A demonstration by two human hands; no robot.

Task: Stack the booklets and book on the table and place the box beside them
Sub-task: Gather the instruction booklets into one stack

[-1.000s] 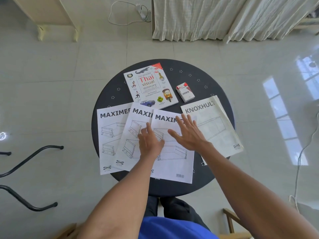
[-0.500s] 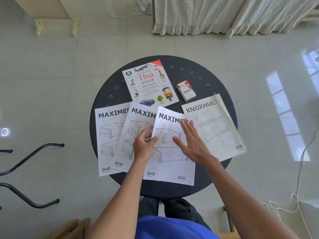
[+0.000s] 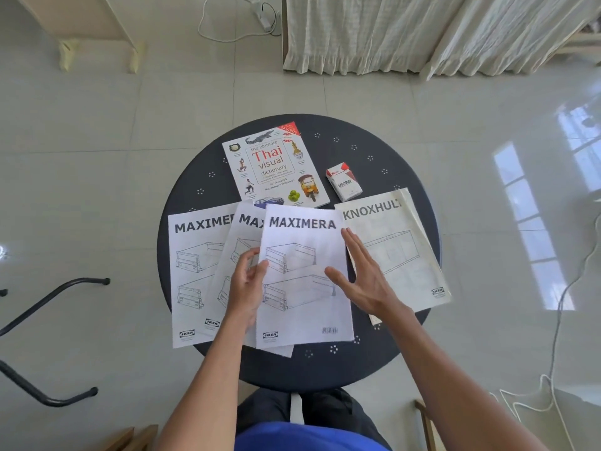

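left hand (image 3: 246, 284) pinches the left edge of the top maximera booklet (image 3: 304, 281), lifted over 2 others on the round worktop (image 3: 325, 369); right hand (image 3: 364, 278) flat, fingers spread, on its right edge. thai dictionary (image 3: 274, 167) & small box (image 3: 344, 181) lie behind, knoxhult booklet (image 3: 400, 252) at right.

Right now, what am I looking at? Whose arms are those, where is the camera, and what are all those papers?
No machine here: the arms belong to a person wearing a camera on their head, so you look down as they do. On the round black table lie three MAXIMERA booklets, overlapping like a fan, a KNOXHULT booklet, a Thai visual dictionary and a small red-and-white box. The left hand pinches the left edge of the top MAXIMERA booklet, which covers the book's near edge. The right hand is open at that booklet's right edge, holding nothing.
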